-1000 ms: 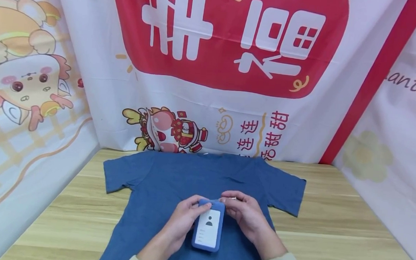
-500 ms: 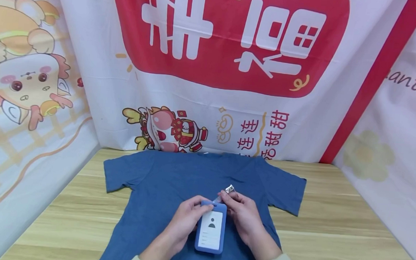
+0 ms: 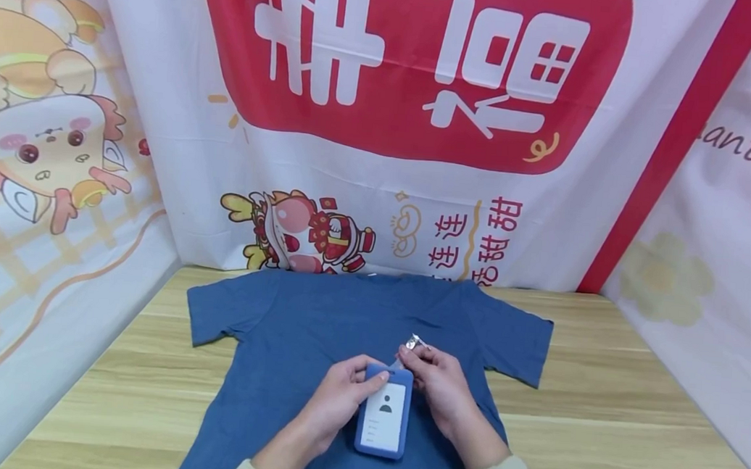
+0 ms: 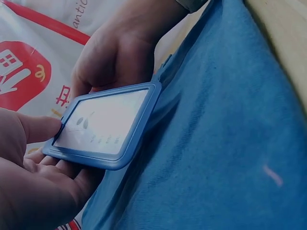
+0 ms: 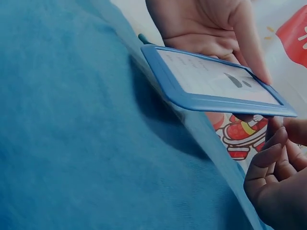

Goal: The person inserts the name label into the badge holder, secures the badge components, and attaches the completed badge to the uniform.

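1. Left hand (image 3: 340, 393) pinches the blue badge (image 3: 384, 418) — thumb on its upper front, fingers behind.
2. Right hand (image 3: 440, 386) pinches the silver clip (image 3: 414, 341), which juts past its fingertips.
3. Blue shirt (image 3: 343, 316) lies below the fingers.

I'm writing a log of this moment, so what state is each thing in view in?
Badge holder: held, card side showing
Card: inside the badge holder
Clip: held; whether open or closed, cannot tell
Shirt: spread out, slightly wrinkled
Table: partly covered by the shirt
Backdrop cloth: hanging
Left hand: gripping the badge holder
Right hand: pinching the clip
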The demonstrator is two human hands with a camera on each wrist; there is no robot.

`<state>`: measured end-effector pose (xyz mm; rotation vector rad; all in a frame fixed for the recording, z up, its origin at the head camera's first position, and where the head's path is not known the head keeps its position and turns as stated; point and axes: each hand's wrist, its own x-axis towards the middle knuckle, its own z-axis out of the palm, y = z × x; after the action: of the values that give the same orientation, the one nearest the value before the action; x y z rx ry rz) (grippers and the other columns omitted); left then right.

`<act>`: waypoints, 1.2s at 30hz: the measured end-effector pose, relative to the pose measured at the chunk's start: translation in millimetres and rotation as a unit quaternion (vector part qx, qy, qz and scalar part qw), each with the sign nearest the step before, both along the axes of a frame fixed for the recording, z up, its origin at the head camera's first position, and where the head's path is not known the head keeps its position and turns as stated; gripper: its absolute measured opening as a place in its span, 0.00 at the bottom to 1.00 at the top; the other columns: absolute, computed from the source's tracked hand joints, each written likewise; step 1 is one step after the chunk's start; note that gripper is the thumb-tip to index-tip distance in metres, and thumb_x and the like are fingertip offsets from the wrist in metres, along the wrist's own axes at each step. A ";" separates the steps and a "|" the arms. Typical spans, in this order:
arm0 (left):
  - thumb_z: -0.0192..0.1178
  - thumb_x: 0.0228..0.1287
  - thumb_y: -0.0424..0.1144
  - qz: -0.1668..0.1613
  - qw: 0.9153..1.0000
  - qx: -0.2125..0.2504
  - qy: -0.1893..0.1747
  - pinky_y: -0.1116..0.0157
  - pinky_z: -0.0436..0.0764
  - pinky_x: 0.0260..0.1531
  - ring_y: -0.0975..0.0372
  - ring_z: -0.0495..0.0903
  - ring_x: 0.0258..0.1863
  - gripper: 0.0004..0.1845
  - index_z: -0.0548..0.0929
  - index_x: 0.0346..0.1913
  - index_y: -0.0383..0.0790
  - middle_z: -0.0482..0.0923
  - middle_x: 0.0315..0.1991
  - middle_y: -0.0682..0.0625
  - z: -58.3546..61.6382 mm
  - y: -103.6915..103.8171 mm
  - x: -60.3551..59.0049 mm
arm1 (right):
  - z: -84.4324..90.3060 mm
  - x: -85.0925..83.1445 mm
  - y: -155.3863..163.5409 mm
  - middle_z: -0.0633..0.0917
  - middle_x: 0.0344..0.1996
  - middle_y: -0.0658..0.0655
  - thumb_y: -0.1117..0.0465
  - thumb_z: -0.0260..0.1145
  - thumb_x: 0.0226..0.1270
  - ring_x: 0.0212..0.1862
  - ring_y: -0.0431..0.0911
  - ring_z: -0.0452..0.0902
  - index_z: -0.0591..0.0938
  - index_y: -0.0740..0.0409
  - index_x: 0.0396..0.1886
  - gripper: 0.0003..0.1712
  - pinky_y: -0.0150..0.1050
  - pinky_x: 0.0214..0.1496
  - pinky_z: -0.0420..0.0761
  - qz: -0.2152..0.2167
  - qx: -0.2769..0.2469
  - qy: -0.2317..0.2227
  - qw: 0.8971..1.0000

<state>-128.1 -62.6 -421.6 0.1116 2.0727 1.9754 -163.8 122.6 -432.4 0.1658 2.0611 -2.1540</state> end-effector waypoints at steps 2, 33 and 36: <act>0.62 0.81 0.44 -0.006 1.000 -0.001 -0.007 0.65 0.82 0.42 0.64 0.85 0.40 0.16 0.85 0.59 0.35 0.92 0.44 0.50 0.8 -0.9 -0.4 | 1.1 -0.6 1.5 0.90 0.45 0.52 0.53 0.71 0.78 0.44 0.44 0.80 0.86 0.58 0.37 0.13 0.36 0.45 0.79 0.010 -0.005 -0.005 1.000; 0.65 0.79 0.47 -0.081 0.996 0.027 -0.006 0.68 0.79 0.35 0.66 0.83 0.33 0.21 0.85 0.63 0.36 0.91 0.37 0.53 5.3 -5.6 -2.1 | 10.0 0.0 13.0 0.88 0.25 0.42 0.54 0.71 0.74 0.31 0.34 0.83 0.91 0.54 0.43 0.09 0.27 0.37 0.82 0.089 -0.120 -0.106 0.983; 0.66 0.79 0.45 -0.097 0.995 0.029 -0.008 0.68 0.82 0.38 0.65 0.84 0.36 0.22 0.83 0.66 0.36 0.92 0.42 0.51 7.1 -7.8 -2.0 | 10.8 1.7 14.5 0.87 0.23 0.41 0.55 0.69 0.76 0.30 0.34 0.82 0.90 0.51 0.40 0.07 0.26 0.36 0.81 0.111 -0.145 -0.116 0.976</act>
<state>-130.1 -70.5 -414.5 0.2968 1.9149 1.9127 -162.1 137.1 -421.6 0.1362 1.5415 -2.1500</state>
